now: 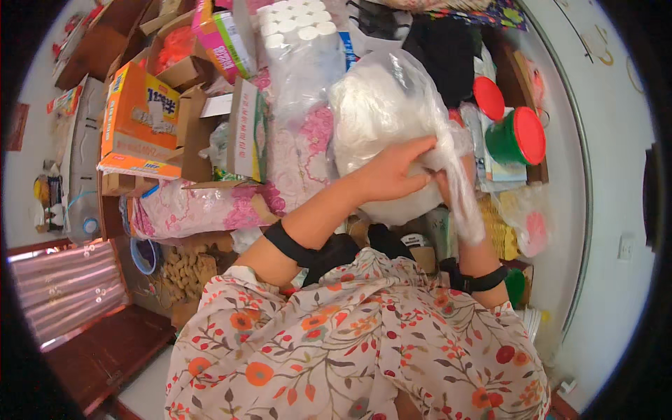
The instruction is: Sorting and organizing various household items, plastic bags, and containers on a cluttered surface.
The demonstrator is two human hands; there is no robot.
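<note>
Plastic bag: soft, slippery, likely light; grab the neck.
Your left hand half-curled there, right hand part-hidden; can't tell either hold.

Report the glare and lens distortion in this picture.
Head view: pale glare streaks the clear plastic bag at the left hand; head view: the grey strip on the right side bows outward, and the corners fall to black; head view: the curtain at lower left looks backlit.
</note>
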